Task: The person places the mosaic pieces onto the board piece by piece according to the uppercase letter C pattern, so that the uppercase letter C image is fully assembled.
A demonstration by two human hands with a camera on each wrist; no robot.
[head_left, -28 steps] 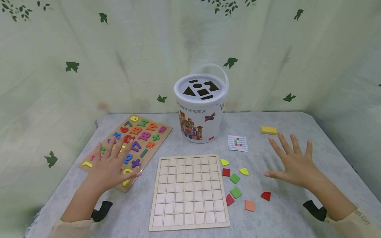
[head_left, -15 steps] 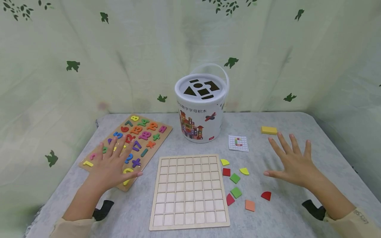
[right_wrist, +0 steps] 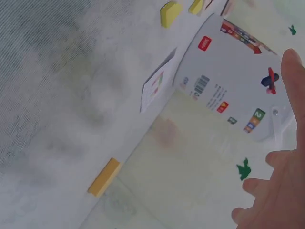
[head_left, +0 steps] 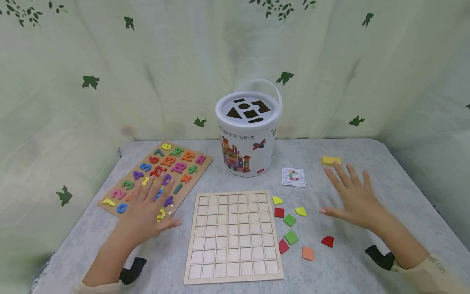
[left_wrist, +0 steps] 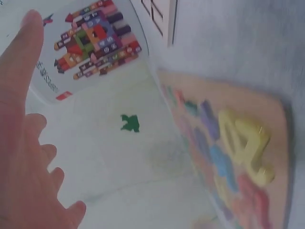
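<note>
My left hand (head_left: 145, 212), fingers spread, hovers over the near side of a wooden number puzzle board (head_left: 189, 179) and hides some of its coloured numerals. In the left wrist view that board (left_wrist: 281, 143) lies beyond the spread fingers. My right hand (head_left: 354, 200) is spread too, above the right side of the table and just short of a yellow block (head_left: 331, 161). Neither hand holds anything. Between them lies a wooden grid board (head_left: 233, 237) with bare square cells. Right of it are loose flat pieces: red squares and quarter rounds (head_left: 328, 241), green squares (head_left: 291, 237), yellow quarter rounds (head_left: 300, 211) and an orange square (head_left: 308, 253).
A white lidded bucket (head_left: 246, 134) with shaped holes and a raised handle stands at the back middle. A small printed pattern card (head_left: 293, 177) lies right of it. A pale curtain (head_left: 161, 61) with leaf prints hangs behind the grey table (head_left: 257, 188).
My left hand has shifted right and a little nearer, uncovering more numerals on the puzzle board's left. My right hand has drifted slightly left. The objects on the table stay put.
</note>
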